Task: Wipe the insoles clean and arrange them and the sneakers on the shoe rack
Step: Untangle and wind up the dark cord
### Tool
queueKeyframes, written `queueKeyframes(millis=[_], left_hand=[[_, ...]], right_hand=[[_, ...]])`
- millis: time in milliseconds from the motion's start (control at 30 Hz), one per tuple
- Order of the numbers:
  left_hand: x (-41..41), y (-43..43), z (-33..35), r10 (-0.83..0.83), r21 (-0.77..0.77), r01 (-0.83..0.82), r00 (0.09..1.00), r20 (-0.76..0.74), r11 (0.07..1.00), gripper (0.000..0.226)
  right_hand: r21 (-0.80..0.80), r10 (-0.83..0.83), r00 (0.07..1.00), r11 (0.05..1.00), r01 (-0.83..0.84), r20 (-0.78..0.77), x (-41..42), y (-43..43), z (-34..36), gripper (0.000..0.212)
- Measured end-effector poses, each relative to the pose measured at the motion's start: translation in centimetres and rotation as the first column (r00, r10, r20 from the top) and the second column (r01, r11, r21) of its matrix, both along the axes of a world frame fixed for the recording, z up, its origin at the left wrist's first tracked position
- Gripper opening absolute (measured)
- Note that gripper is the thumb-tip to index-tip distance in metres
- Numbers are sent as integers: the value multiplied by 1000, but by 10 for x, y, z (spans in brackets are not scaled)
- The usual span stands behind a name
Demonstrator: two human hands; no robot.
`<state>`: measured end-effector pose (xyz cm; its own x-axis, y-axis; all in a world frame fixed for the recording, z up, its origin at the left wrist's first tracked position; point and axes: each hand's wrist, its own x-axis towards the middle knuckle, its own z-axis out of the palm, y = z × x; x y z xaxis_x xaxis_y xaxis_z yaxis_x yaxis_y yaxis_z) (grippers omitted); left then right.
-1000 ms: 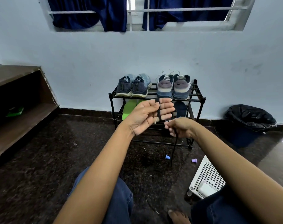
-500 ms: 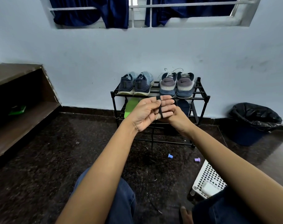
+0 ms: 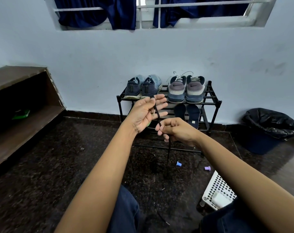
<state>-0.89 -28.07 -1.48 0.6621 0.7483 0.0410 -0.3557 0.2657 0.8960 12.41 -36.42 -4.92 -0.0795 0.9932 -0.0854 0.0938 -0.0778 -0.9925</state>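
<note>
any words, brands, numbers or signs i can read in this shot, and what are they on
No words or numbers are readable.
Swoosh logo, no lettering: on the heel of each grey sneaker on the shoe rack top shelf.
Pale label on the dark insole below: too small to read.
Green packet on the wooden shelf: blurred, unreadable.

A black two-tier shoe rack stands against the far wall. On its top tier sit two pairs side by side, heels facing the room. The left pair is navy-and-light-blue sneakers, and the right pair is grey sneakers with a swoosh on each heel and loose white laces. Two dark insoles stand propped side by side on the lower tier, beneath the grey pair.
</note>
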Motion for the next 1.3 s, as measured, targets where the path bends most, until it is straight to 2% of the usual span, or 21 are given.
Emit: queueKeyframes(millis=[167,400,533,700,900,1000,1100,1167,1200,1300], left_hand=[[0,4,-5,-3,78,12,993,-116,997,29],[2,5,-11,-19,112,45,976,-216,993,25],[6,1,-13,-91,115,126,957,-275,985,22],[8,-6,-12,-207,108,273,887,-412,956,25],[6,-9,-8,-366,35,412,842,-396,910,27],[3,-11,-5,-453,12,502,790,-414,865,28],[1,-17,-3,-525,10,588,729,-439,808,29],[-1,-19,-1,-545,-9,585,748,-379,811,29],[-1,-19,0,-543,-17,572,768,-340,820,28],[-4,-18,3,-475,-28,483,847,-236,875,27]], right_hand=[[-13,48,995,999,-49,-88,0,-3,10,16],[12,-60,948,998,67,-313,6,0,28,21],[53,-123,895,986,161,-430,11,4,35,22],[95,-205,819,949,300,-536,18,12,43,23],[89,-287,764,909,408,-577,30,20,44,21],[77,-300,748,903,424,-592,30,24,42,21],[47,-333,666,874,484,-668,35,29,42,20],[19,-394,644,845,535,-656,39,31,39,18],[9,-433,664,834,552,-609,40,32,36,18],[-3,-483,819,862,507,-309,39,34,22,19]])
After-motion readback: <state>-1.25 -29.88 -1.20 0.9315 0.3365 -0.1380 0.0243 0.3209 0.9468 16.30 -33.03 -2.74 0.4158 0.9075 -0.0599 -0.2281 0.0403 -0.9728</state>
